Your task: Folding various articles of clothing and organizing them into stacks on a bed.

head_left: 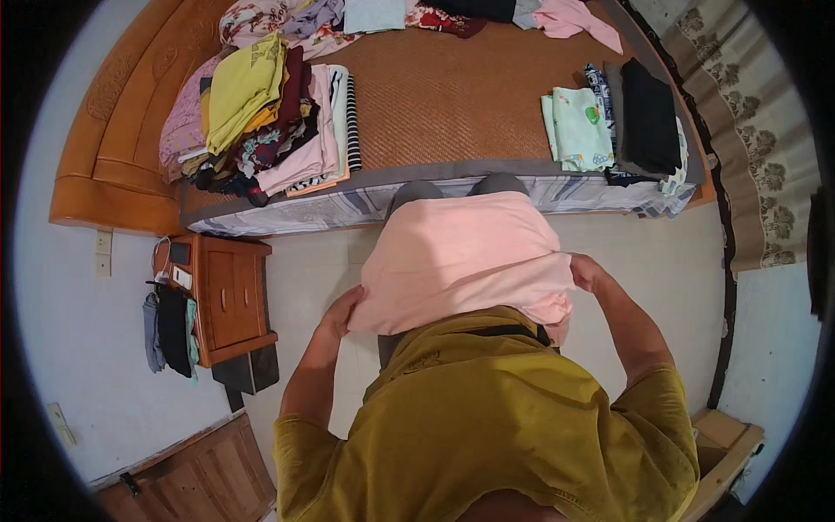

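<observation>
A light pink garment (461, 257) lies spread over my lap, its far part resting on my knees. My left hand (344, 310) is closed on its left edge. My right hand (588, 273) pinches the right edge, where the cloth bunches into folds and hangs down beside my thigh. The fingertips of both hands are partly hidden by the fabric. Whether the garment is a shirt or something else I cannot tell.
Ahead is a bed with a brown woven mat (435, 96). On it are a tall stack of folded clothes (248, 109) at left, a smaller stack (648, 117) at right, and loose clothes (374, 16) behind. A wooden nightstand (235, 296) stands at left.
</observation>
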`<state>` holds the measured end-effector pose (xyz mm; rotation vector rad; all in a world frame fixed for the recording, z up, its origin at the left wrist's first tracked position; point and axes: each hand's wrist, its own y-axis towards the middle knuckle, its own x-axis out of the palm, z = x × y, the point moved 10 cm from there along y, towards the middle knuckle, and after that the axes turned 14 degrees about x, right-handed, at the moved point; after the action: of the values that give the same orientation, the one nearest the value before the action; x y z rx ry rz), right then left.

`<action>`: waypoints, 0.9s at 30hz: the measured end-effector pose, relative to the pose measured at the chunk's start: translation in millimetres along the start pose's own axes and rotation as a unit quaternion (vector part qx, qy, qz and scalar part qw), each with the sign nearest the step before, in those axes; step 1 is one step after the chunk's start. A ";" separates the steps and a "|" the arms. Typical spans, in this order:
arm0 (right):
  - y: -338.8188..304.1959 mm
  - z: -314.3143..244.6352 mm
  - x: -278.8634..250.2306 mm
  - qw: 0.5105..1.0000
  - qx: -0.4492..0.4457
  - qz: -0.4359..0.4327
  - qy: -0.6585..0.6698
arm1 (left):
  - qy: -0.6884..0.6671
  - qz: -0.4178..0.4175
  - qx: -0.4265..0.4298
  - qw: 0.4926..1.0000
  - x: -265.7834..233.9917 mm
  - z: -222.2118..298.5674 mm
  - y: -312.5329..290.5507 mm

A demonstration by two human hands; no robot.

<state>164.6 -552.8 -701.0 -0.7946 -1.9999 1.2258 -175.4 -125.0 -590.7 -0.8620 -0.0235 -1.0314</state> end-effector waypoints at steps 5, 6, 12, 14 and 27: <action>-35.5 -57.1 65.4 0.993 0.038 -0.068 0.084 | -0.085 0.089 -0.017 0.992 -32.1 5.2 27.4; -35.0 -63.5 68.9 0.993 0.048 -0.077 0.074 | -0.084 0.089 -0.019 0.992 -38.0 5.1 40.7; -13.8 -107.8 85.6 0.988 0.007 -0.097 0.118 | -0.108 0.096 0.011 0.989 -50.2 18.2 104.7; -25.8 -139.8 89.7 0.986 -0.046 -0.093 0.134 | -0.130 0.101 0.076 0.983 -53.3 42.5 109.2; -150.6 -246.9 135.2 0.971 -0.208 -0.093 0.075 | -0.204 0.103 0.244 0.943 28.0 184.0 45.0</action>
<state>252.4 -378.4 -448.5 -0.8442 -2.1760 0.6275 -59.1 -18.6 -481.9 -0.5917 -0.5100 -0.5941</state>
